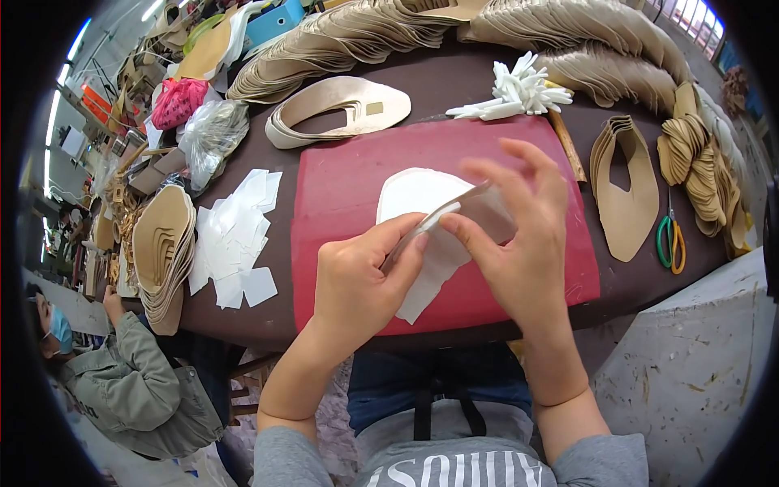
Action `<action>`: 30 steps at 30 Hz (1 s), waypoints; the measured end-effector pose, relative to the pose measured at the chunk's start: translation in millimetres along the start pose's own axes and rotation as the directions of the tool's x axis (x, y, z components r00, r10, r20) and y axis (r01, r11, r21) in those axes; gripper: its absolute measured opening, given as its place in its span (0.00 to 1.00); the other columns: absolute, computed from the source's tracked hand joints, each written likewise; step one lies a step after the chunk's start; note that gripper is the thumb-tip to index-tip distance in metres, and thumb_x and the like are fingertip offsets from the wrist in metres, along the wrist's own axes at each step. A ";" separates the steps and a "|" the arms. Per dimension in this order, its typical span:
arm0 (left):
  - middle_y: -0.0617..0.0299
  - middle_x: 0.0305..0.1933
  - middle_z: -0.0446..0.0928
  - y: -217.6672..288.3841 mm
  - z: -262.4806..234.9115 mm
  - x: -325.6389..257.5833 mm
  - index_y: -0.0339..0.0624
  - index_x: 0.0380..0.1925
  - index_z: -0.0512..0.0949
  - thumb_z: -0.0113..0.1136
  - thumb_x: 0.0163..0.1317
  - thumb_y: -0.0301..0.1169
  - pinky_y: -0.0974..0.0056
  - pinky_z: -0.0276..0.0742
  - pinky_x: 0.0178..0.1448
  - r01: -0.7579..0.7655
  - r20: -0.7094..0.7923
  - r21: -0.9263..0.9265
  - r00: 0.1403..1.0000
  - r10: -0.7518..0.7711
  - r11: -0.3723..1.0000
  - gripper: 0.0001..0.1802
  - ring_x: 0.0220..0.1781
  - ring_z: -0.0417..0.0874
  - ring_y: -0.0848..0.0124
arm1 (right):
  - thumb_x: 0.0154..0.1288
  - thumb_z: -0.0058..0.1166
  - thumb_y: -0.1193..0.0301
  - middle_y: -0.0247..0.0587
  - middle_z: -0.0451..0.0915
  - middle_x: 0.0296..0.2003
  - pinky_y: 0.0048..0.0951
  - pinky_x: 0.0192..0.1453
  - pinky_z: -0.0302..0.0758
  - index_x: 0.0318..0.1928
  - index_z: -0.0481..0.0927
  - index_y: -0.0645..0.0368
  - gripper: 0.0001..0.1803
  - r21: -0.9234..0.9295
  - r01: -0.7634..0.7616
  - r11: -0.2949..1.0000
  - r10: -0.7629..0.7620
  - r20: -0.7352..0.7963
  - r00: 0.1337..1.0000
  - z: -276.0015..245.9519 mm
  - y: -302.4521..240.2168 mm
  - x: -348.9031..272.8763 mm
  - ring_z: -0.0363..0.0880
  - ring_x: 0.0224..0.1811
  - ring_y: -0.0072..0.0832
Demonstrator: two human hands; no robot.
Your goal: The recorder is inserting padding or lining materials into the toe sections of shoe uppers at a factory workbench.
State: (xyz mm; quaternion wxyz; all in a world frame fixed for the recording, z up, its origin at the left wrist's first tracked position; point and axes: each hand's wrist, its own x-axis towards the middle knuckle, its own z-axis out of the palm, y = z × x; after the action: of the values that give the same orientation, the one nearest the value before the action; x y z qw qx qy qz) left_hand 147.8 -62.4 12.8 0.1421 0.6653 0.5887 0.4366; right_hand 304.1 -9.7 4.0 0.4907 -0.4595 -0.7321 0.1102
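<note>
Both my hands hold one thin flat tan shoe-upper piece [479, 209] edge-on above a red mat [341, 187]. My left hand [361, 276] pinches its near end between thumb and fingers. My right hand [519, 243] grips the far part, with the other fingers spread above it. Under the piece a white cut lining piece [410, 195] lies on the mat.
Stacks of beige cut uppers [357, 32] fan along the dark table's far side and right [706, 162]. White square patches [235, 235] and another stack [162, 252] lie left. Green-handled scissors [670, 242] sit right, white strips [519, 91] lie behind the mat. A person in a grey jacket [122, 381] sits lower left.
</note>
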 end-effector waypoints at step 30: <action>0.46 0.37 0.80 42.8 -41.6 1.4 0.28 0.49 0.73 0.51 0.50 0.18 0.75 0.74 0.42 0.361 0.361 -0.932 0.933 0.000 -0.019 0.22 0.32 0.80 0.70 | 0.61 0.59 0.72 0.39 0.81 0.40 0.22 0.40 0.70 0.37 0.81 0.64 0.07 0.585 -0.366 0.724 0.125 0.410 0.904 -35.7 31.6 19.7 0.72 0.32 0.22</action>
State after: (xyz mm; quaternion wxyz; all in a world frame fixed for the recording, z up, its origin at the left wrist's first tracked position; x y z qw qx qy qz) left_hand 144.8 -86.1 67.6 0.6977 0.3372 0.1678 0.6095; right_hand 349.3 12.9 14.4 0.4649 -0.3286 -0.6527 0.4999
